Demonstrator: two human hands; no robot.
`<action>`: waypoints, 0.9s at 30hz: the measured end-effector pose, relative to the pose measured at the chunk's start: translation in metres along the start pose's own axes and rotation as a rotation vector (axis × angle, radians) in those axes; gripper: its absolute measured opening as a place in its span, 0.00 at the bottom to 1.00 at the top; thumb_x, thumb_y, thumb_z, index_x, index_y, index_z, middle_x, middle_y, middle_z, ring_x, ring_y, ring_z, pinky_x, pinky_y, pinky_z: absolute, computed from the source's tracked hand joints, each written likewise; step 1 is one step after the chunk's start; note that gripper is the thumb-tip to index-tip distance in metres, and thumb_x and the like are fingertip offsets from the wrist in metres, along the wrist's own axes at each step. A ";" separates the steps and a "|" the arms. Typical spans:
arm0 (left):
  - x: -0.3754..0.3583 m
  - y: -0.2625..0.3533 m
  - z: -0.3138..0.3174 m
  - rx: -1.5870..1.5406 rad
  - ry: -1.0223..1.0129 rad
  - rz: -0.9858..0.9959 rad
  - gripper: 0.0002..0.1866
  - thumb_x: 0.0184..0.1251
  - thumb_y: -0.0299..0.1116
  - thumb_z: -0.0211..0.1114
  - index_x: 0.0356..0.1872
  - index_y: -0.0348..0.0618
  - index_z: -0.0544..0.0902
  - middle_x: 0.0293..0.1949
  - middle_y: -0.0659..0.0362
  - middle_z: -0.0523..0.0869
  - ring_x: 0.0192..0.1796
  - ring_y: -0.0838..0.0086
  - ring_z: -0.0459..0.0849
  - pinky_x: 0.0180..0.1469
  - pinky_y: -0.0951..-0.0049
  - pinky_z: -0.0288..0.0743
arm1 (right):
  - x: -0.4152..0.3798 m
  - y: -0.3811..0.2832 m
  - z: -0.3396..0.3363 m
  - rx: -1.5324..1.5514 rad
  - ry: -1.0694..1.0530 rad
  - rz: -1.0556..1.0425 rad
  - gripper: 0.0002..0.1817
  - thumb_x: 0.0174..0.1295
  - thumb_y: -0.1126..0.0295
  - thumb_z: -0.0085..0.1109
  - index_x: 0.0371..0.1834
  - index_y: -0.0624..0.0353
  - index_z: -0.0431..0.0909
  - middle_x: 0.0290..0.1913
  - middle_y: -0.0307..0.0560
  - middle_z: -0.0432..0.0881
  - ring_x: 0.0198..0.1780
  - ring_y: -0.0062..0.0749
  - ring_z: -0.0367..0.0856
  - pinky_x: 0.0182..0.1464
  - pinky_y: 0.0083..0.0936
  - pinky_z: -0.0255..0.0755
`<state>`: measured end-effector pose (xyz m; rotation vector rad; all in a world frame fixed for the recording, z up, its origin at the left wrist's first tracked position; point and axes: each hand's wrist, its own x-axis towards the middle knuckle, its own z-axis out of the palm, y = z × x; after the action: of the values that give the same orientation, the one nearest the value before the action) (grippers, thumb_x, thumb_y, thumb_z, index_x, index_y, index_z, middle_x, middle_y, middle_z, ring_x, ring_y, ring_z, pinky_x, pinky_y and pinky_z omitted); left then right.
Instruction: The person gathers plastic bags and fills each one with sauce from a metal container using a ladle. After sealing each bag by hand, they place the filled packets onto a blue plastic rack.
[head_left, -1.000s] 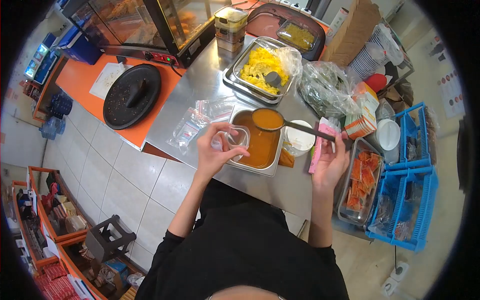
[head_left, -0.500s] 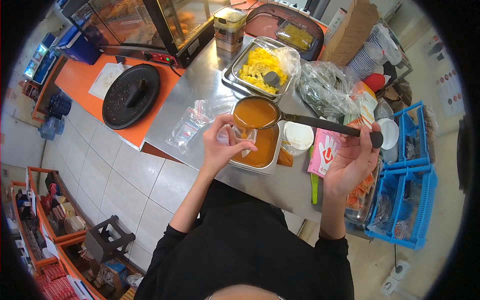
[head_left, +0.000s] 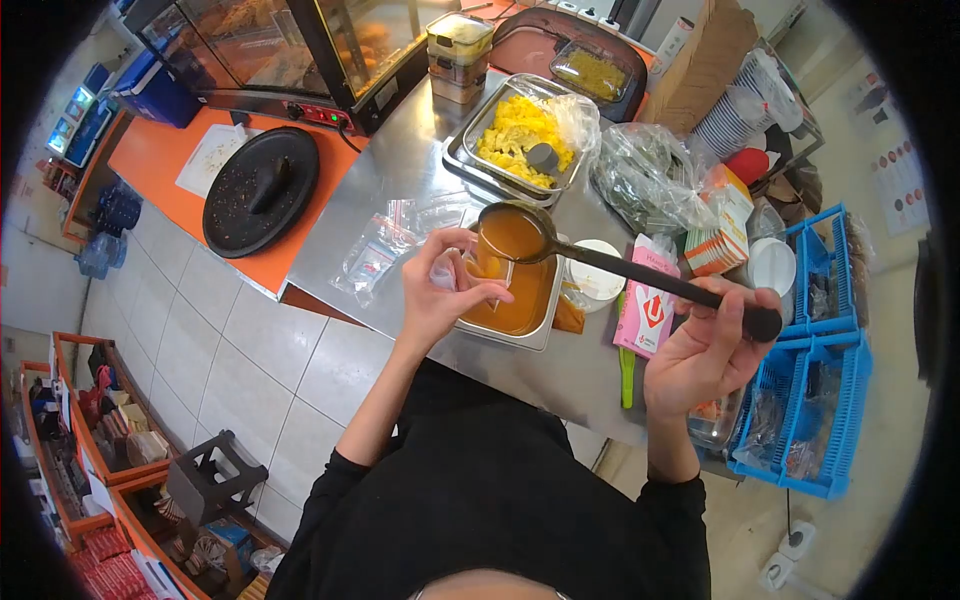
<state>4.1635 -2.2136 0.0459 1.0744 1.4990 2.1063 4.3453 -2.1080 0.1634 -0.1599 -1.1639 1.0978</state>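
My left hand point(head_left: 437, 292) holds a small clear plastic bag point(head_left: 478, 276) open over a steel pan of orange sauce point(head_left: 528, 300). My right hand point(head_left: 705, 352) grips the black handle of a ladle point(head_left: 512, 233). The ladle bowl is full of orange sauce and tilted right above the bag's mouth, with sauce running down into it. Both hands are over the near edge of the steel counter point(head_left: 400, 170).
A tray of yellow food point(head_left: 520, 135) sits behind the sauce pan. Empty clear bags point(head_left: 385, 245) lie to the left, a black round lid point(head_left: 262, 190) on the orange counter. A pink box point(head_left: 648, 300), a white tub point(head_left: 597, 272) and blue baskets point(head_left: 825, 350) are to the right.
The ladle rose out of the sauce pan, swung left over the bag and tipped. My right hand slid back along the handle and dropped toward me. The left hand stayed holding the bag.
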 end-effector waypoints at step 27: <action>0.000 -0.008 -0.010 0.103 -0.041 -0.006 0.26 0.33 0.25 0.79 0.38 0.39 0.76 0.31 0.62 0.82 0.19 0.90 0.70 0.22 0.88 0.64 | -0.040 0.029 -0.025 0.015 0.090 0.255 0.10 0.64 0.72 0.51 0.46 0.58 0.65 0.39 0.49 0.78 0.38 0.32 0.78 0.38 0.25 0.77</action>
<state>4.1555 -2.2171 0.0370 1.1403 1.6042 2.0103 4.3486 -2.1128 0.1084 -0.3501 -1.0736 1.3091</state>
